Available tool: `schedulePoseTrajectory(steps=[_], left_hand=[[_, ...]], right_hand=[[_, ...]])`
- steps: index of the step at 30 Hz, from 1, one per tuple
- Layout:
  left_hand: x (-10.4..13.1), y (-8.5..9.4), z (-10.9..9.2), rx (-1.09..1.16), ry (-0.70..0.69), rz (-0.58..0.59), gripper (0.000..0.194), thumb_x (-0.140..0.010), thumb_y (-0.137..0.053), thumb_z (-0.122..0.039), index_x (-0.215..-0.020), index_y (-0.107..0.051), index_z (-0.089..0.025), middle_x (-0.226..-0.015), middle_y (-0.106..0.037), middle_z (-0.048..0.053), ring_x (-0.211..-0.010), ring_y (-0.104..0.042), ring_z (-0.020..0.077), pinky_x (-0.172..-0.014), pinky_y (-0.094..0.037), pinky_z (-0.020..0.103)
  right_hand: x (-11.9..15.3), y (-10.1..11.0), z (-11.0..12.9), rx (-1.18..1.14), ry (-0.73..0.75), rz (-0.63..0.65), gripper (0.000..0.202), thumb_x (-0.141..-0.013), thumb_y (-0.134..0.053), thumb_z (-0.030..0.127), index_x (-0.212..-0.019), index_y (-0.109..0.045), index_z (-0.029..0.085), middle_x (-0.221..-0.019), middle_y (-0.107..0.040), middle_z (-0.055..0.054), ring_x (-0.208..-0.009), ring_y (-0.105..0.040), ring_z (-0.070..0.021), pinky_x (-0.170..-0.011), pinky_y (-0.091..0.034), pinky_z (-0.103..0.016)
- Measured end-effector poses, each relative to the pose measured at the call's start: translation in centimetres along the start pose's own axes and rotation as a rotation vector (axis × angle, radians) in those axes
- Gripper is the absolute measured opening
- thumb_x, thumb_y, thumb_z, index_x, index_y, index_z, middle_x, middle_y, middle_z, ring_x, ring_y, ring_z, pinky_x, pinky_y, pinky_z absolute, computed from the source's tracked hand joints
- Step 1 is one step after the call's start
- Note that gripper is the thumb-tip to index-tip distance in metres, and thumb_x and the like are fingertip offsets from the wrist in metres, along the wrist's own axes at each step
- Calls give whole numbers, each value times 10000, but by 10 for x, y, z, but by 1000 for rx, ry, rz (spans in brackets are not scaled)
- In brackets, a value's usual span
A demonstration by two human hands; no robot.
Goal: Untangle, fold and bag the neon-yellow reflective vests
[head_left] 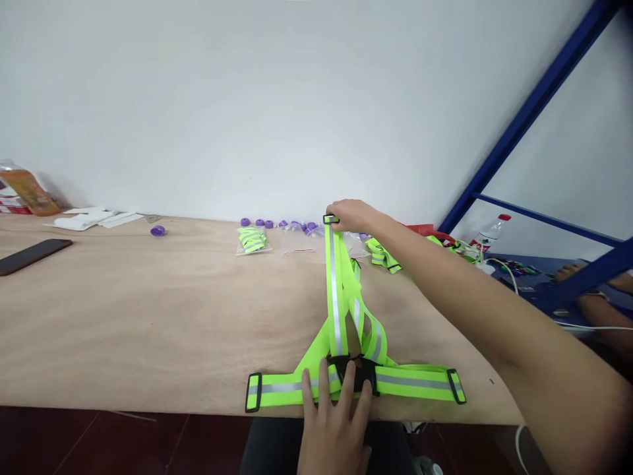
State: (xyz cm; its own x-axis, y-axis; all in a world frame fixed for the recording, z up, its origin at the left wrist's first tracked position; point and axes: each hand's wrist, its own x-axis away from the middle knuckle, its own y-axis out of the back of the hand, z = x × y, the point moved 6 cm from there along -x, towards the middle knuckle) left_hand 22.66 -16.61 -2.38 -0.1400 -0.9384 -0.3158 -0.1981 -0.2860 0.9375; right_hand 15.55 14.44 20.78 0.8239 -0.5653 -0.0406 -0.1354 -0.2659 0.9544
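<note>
A neon-yellow reflective harness [336, 290] with grey stripes and black slide buckles lies at the table's front edge. My left hand [336, 412] rests palm down with fingers spread over its belt and the black buckle [363, 373] in the middle. Farther back, my right hand [351, 214] is closed on the top end of a shoulder strap, by its black slider [330, 219], drawing the strap up and away from me. The belt stretches out to both sides, with a black slider [254, 392] at the left and another slider [455, 386] at the right.
A bagged folded harness [254, 240] lies near the wall, beside several purple caps [268, 224] and clear bags [297, 242]. Another folded harness [384, 256] sits behind my right forearm. A phone [34, 255], papers [84, 220] and a drink bottle [30, 189] are at the left; a blue frame [519, 125] stands right.
</note>
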Motion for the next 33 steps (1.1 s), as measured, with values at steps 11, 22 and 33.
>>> schedulePoseTrajectory(steps=[11, 22, 33], left_hand=[[-6, 18, 10, 108, 61, 110, 789, -777, -686, -379, -1519, -421, -349, -1600, -388, 81, -1345, -401, 564, -958, -362, 824], [-70, 66, 40, 146, 103, 172, 473, -1026, -400, -352, -1461, -468, -177, -1574, -435, 89, -1448, -388, 284, -1171, -327, 549], [-67, 50, 44, -20, 237, 285, 545, -1000, -437, -511, -1432, -521, -190, -1556, -452, 133, -1419, -396, 399, -1082, -373, 635]], right_hand=[[108, -67, 39, -214, -241, 2, 362, -928, -568, 497, -1134, -630, 206, -1212, -669, -144, -1033, -670, -330, -786, -513, -389], [208, -141, 70, -616, -21, -60, 547, -892, -465, 173, -1433, -529, 214, -1499, -520, -114, -1368, -511, -268, -1130, -421, -446], [230, -148, 57, -511, -80, 6, 458, -874, -433, 71, -1225, -701, 191, -1344, -660, -110, -1229, -621, -275, -1033, -466, -394]])
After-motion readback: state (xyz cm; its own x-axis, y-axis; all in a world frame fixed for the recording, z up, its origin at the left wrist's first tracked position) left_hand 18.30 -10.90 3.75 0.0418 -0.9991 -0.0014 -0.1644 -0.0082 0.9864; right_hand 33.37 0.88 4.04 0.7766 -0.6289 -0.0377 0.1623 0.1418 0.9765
